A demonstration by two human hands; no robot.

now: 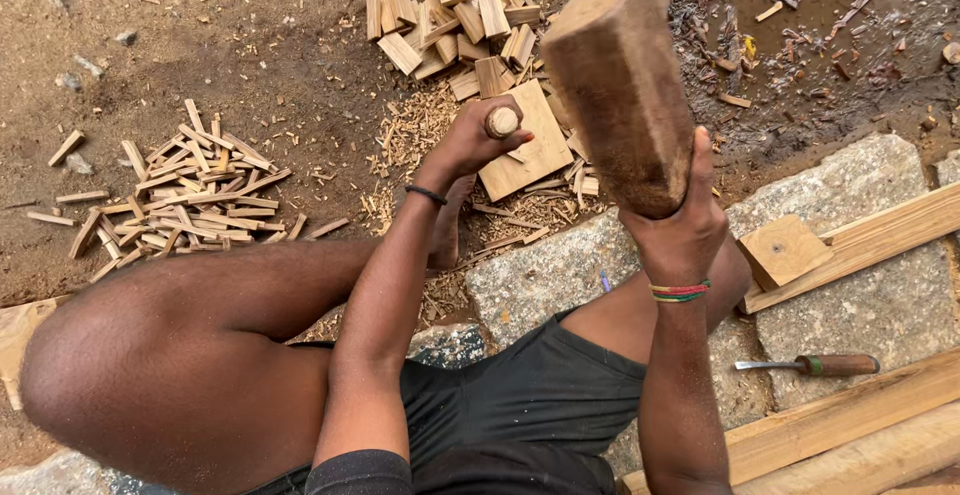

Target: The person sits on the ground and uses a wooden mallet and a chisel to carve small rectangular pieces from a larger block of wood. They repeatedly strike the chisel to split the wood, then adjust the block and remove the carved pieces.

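My left hand [475, 140] is closed around a chisel's round wooden handle [502, 121], held upright over a flat square wood block [535, 155] on the ground. My right hand [682, 225] grips a thick wooden mallet [620, 85], raised above and to the right of the chisel. I sit on a stone slab [545, 275] with my left knee bent out to the left and my foot beside the block.
A pile of cut wood blocks [450, 15] lies beyond the work block. Thin split sticks [190, 200] are heaped at left. A second chisel with a wooden handle [815, 364] rests on stone at right, near planks [860, 240] and a small square block [783, 250].
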